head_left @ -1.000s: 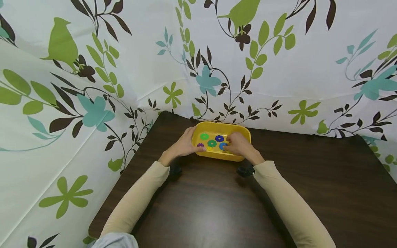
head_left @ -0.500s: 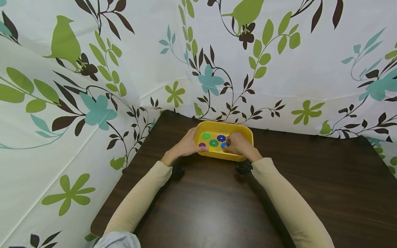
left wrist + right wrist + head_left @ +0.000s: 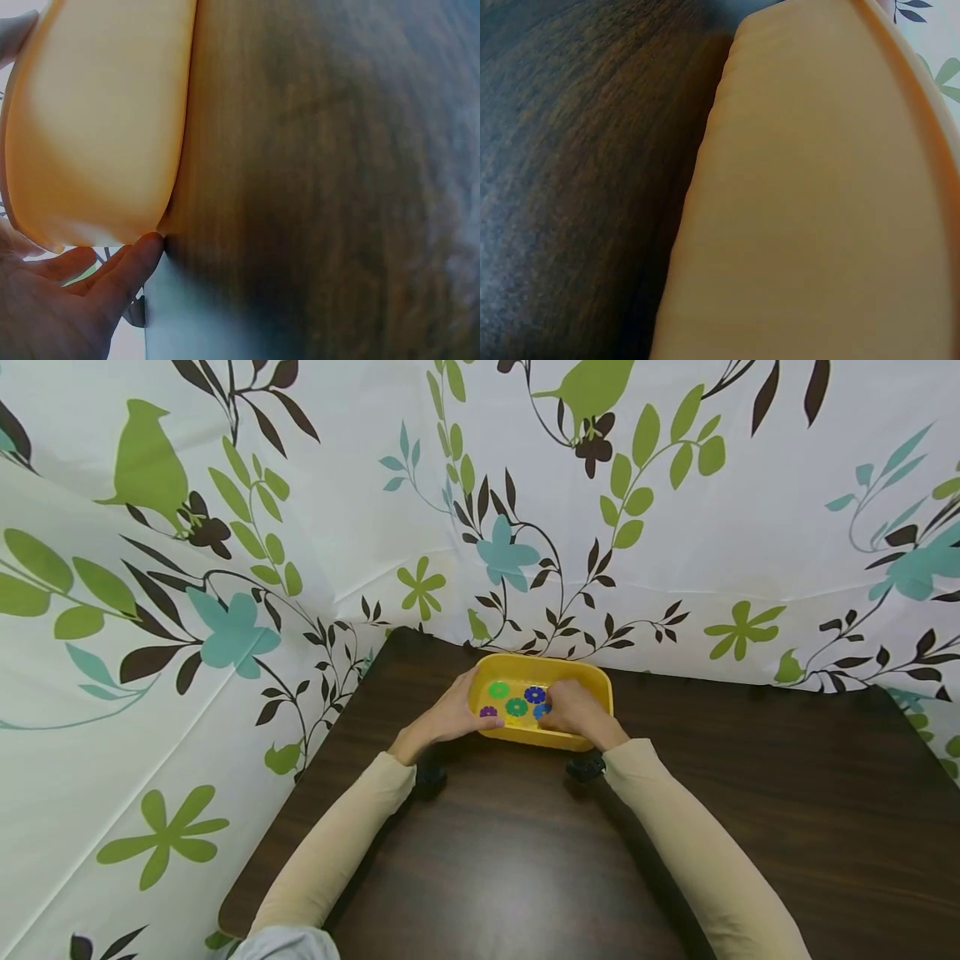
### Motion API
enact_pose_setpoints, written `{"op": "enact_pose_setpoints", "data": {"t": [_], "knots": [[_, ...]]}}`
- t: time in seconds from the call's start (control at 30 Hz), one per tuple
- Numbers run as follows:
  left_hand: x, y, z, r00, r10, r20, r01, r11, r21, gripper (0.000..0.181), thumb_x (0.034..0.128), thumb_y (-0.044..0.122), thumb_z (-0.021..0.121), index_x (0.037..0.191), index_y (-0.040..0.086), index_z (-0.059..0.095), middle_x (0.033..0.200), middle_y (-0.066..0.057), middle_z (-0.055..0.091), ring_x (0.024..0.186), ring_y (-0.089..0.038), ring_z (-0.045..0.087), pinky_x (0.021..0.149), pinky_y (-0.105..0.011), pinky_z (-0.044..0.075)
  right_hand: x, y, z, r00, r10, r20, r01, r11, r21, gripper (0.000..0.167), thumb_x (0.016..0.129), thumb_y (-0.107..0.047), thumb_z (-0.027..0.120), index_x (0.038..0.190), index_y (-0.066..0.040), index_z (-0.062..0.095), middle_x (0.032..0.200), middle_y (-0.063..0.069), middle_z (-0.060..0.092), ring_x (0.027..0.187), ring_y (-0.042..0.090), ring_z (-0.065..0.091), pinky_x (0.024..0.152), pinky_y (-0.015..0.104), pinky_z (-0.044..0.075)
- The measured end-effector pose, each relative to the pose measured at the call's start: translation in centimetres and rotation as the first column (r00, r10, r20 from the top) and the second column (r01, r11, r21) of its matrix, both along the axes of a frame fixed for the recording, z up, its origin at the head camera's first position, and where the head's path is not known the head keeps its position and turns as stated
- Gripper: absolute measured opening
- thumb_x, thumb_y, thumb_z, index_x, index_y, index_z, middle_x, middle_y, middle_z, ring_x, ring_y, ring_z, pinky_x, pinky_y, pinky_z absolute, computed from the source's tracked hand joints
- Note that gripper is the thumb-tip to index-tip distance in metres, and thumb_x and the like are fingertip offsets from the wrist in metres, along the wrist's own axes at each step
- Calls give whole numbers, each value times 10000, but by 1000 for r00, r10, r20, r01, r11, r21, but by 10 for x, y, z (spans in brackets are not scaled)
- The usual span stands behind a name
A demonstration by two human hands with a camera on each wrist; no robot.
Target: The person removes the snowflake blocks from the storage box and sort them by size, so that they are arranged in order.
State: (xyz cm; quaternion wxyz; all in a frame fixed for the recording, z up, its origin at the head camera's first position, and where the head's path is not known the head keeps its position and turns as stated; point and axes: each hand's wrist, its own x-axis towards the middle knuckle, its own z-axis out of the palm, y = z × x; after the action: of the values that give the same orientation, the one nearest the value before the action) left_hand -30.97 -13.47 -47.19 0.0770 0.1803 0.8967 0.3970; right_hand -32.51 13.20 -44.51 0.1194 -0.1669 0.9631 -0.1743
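A yellow tray (image 3: 536, 739) stands at the table's far side. My left hand (image 3: 453, 708) grips its left end, thumb over the rim; in the left wrist view the fingers of that hand (image 3: 82, 300) press the outer wall of the tray (image 3: 97, 127). Bent fingers of my right hand (image 3: 576, 708) reach into the right part, beside a blue disc (image 3: 541, 712) they partly cover; their tips are hidden. Also in the tray lie a dark blue (image 3: 535, 695), a light green (image 3: 498, 690), a teal (image 3: 516, 707) and a purple disc (image 3: 488, 712). The right wrist view shows the tray's side (image 3: 810, 187).
The dark wooden table (image 3: 480, 860) extends in front of the tray and to its right. A patterned cloth (image 3: 660, 510) hangs behind the table and along its left side.
My right hand has shifted slightly left inside the tray and covers more of the blue disc. The left hand keeps its place on the tray. The head view has moved a little.
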Motion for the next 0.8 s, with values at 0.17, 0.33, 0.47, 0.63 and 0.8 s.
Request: {"op": "enact_pose_setpoints", "data": {"t": [0.17,0.33,0.47,0.63,0.8], "knots": [[2,0,2,1000,-1,6,1,1000,-15,1227,888,509,859,1768,145,84,1742,-213,299,1349,-369,532,1237,-570,462,-8,2,-9,999,-4,41,6,999,-33,312,842,-235,821,648,-125,603,574,-42,395,522,119,365,506,273,303],[2,0,2,1000,1,-2,-1,1000,2,1211,882,498,867,1764,153,113,1705,-211,349,1322,-363,543,1211,-562,488,-12,4,-13,999,-8,50,10,999,-36,349,848,-269,820,633,-133,582,562,-47,391,501,112,357,491,273,292],[1,2,1,1000,-4,-8,5,1000,6,1216,873,489,874,1762,152,116,1696,-210,363,1331,-363,537,1208,-563,484,-3,5,-5,998,-30,48,33,998,-50,390,865,-265,810,599,-145,551,551,-63,355,498,96,316,503,255,263],[0,2,0,1000,1,-8,-1,1000,1,1230,868,493,874,1765,152,104,1718,-212,346,1365,-377,530,1237,-573,457,1,10,-4,999,-42,1,42,997,-63,321,875,-291,822,693,-111,628,591,-48,402,549,118,375,543,266,307],[2,1,1,1000,19,-5,-19,1000,-18,1241,871,500,875,1767,142,94,1740,-222,324,1395,-392,519,1269,-577,423,13,15,6,996,-48,-79,42,997,-72,358,863,-345,866,931,-21,729,720,19,557,677,168,499,630,284,393]]}}
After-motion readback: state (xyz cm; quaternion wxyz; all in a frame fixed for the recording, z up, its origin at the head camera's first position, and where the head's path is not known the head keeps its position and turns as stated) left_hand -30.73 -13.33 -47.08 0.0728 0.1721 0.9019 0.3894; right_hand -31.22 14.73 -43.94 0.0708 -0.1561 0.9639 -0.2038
